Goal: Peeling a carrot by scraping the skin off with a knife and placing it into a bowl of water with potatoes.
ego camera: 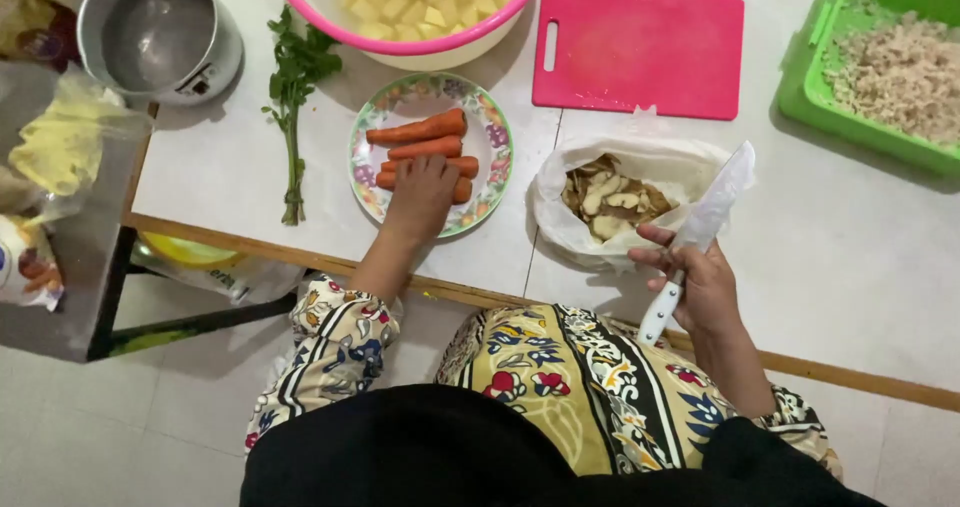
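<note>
The patterned lap [590, 387] fills the bottom of the view, and just above it the right hand [700, 287] is closed round the white handle of a knife [700, 227], blade angled up and away over the edge of a white bag [640, 182] that holds potato peelings. The left hand [420, 195] reaches out to a flowered plate [490, 137], fingers curled down on the nearest of several peeled carrots [420, 137]; it touches them, but whether it has one gripped I cannot tell (the fingertips are hidden behind the hand itself). The step in hand looks like picking a carrot off the plate to cut. The pink board [640, 52] lies bare beyond the bag, well apart from the plate, so the next move seems to call for a firm pinch on one carrot, a lift clear of the others without rolling them off the rim, and a carry across to the board while the blade stays pointed away. A pink bowl [410, 7] of cubed potato, a sprig of greens [295, 97] and a green tub [880, 67] sit further back.
</note>
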